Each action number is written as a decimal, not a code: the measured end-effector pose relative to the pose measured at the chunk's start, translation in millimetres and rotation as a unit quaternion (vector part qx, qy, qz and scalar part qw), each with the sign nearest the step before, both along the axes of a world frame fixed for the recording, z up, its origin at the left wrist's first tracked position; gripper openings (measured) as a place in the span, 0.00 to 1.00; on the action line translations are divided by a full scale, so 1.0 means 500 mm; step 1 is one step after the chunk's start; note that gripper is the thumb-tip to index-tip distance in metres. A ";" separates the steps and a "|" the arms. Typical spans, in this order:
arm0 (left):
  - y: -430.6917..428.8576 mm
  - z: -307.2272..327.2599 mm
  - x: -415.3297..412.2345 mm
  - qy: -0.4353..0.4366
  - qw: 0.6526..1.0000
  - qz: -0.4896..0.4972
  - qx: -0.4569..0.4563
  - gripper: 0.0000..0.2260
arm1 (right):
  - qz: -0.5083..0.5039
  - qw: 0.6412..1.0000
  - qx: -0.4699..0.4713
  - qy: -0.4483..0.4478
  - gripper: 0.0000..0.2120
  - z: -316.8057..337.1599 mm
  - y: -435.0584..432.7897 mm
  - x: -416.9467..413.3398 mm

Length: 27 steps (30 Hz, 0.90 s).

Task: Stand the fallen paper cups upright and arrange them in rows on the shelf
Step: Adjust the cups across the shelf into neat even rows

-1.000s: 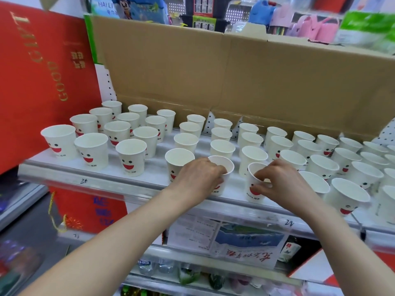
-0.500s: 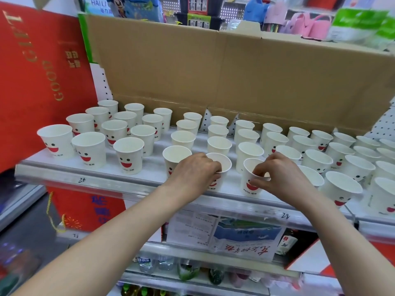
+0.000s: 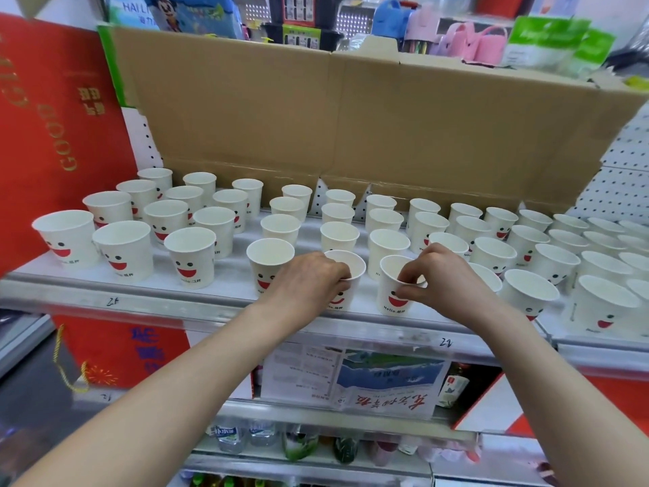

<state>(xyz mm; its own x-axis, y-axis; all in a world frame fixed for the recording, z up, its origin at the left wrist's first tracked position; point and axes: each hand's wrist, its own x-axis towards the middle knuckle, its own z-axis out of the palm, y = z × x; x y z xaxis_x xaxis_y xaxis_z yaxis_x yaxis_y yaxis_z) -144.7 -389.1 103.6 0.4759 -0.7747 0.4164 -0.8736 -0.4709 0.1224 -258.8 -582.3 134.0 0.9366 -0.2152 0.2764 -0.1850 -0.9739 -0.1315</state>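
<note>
Several white paper cups with red smiley faces stand upright in rows on the white shelf (image 3: pixel 224 275). My left hand (image 3: pixel 309 282) grips the rim of a front-row cup (image 3: pixel 346 265), with a neighbouring cup (image 3: pixel 268 258) just to its left. My right hand (image 3: pixel 439 272) pinches the rim of the front-row cup (image 3: pixel 393 293) to the right of it. Both held cups stand upright on the shelf near its front edge. No fallen cup is visible.
A brown cardboard sheet (image 3: pixel 351 114) stands behind the cups. A red gift bag (image 3: pixel 45 135) leans at the left. More cups (image 3: pixel 597 268) fill the shelf to the right. A lower shelf holds bottles (image 3: pixel 228 434) and a printed sheet (image 3: pixel 351 377).
Both hands have stayed on the same two front cups, with only slight shifts. The camera has moved a little.
</note>
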 end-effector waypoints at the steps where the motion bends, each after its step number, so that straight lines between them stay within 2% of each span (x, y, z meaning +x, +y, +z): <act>1: -0.001 -0.001 0.001 -0.001 1.000 -0.001 -0.001 0.09 | -0.001 1.000 0.001 -0.001 0.08 0.000 -0.001 0.000; 7: -0.002 -0.003 0.006 0.002 1.000 -0.015 -0.020 0.12 | 0.005 1.000 0.020 -0.020 0.12 -0.007 -0.012 -0.006; 10: -0.008 0.008 0.001 -0.008 0.997 -0.031 -0.063 0.17 | -0.010 0.995 0.026 -0.094 0.12 0.007 -0.043 -0.033; 13: -0.042 0.029 -0.021 -0.039 0.995 -0.058 -0.077 0.19 | -0.081 0.981 0.014 -0.174 0.10 0.024 -0.106 -0.078; 15: -0.082 0.037 -0.042 -0.056 0.991 -0.085 -0.083 0.18 | -0.139 0.978 -0.007 -0.155 0.09 0.029 -0.160 -0.116; 17: -0.133 0.036 -0.069 -0.068 0.989 -0.110 -0.074 0.17 | -0.162 0.982 -0.009 -0.092 0.09 0.028 -0.208 -0.156; 21: -0.245 0.021 -0.120 -0.086 0.986 -0.139 -0.029 0.18 | -0.144 0.990 -0.007 0.009 0.18 0.006 -0.260 -0.200; 24: -0.310 0.014 -0.140 -0.059 0.990 -0.127 0.006 0.19 | -0.091 0.996 -0.019 0.008 0.11 -0.015 -0.296 -0.201; 27: -0.345 0.013 -0.152 -0.035 0.994 -0.093 0.048 0.13 | -0.041 0.999 0.003 0.004 0.06 -0.024 -0.331 -0.198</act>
<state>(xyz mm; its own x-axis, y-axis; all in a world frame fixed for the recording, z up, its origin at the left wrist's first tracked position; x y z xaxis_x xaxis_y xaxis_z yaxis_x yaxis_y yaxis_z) -220.7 -561.7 109.9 0.2931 -0.8848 0.3622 -0.9516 -0.3067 0.0209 -357.6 -747.9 121.9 0.9178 -0.2934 0.2675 -0.2657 -0.9545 -0.1352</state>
